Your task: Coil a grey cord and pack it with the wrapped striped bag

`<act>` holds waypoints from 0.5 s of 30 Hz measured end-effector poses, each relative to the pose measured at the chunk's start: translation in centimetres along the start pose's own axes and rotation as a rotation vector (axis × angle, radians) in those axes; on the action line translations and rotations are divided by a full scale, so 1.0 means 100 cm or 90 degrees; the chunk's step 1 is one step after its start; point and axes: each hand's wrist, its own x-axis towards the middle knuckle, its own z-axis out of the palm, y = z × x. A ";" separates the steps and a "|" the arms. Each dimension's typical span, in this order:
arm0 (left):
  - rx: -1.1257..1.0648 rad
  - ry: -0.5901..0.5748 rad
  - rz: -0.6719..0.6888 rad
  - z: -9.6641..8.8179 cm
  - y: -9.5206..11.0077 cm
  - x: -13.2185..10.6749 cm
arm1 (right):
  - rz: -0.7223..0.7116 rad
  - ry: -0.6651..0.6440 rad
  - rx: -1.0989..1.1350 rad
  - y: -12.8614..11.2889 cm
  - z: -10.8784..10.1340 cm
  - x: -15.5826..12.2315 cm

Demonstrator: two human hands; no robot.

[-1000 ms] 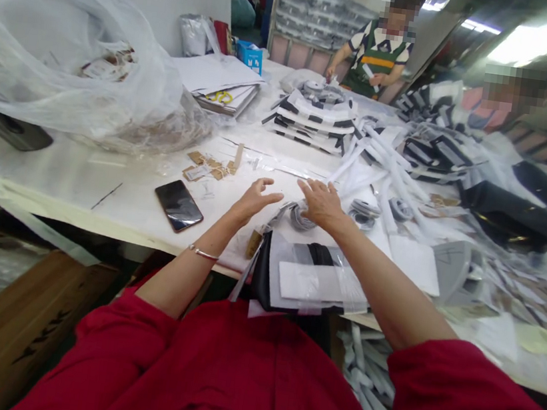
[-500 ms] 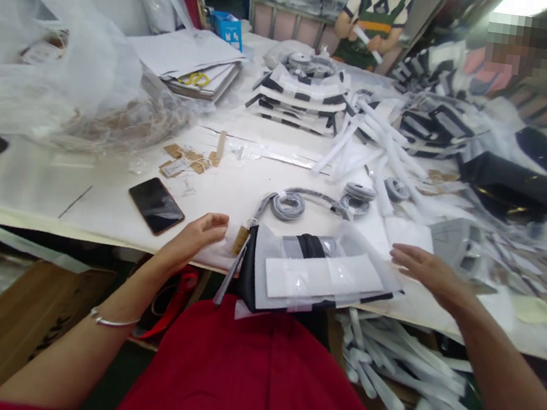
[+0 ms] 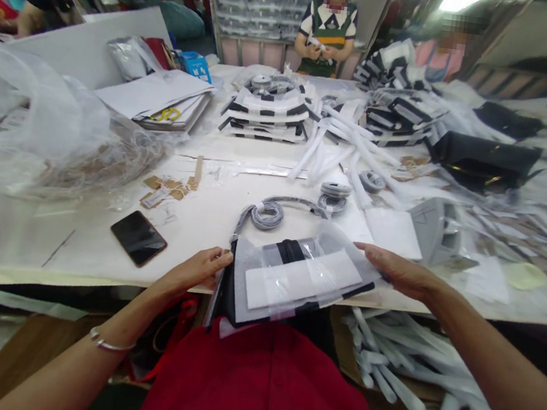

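Currently, at lower centre of frame:
Bagged garment: a black and white folded piece in a clear plastic bag (image 3: 294,278), lying over the near edge of the white table (image 3: 21,246).
Left hand (image 3: 197,269): fingers curled against the bag's left edge, touching it.
Right hand (image 3: 398,270): palm down, fingers extended, resting on the bag's right corner.
Grey coiled strap (image 3: 267,215): just above the bag.
Phone (image 3: 138,237): left of centre, screen dark.
Stacked striped pieces (image 3: 265,113): upper centre.
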 end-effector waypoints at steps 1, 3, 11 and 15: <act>-0.008 -0.005 -0.004 0.001 0.003 -0.003 | 0.009 -0.018 -0.007 0.000 -0.001 0.002; -0.034 -0.015 -0.012 0.004 0.008 -0.007 | 0.044 -0.037 -0.023 0.003 -0.001 0.005; -0.215 0.037 -0.037 0.027 0.000 -0.008 | 0.069 -0.083 0.069 0.015 0.008 0.002; -0.312 0.036 -0.043 0.032 0.004 -0.015 | 0.038 -0.071 0.064 0.005 0.017 -0.007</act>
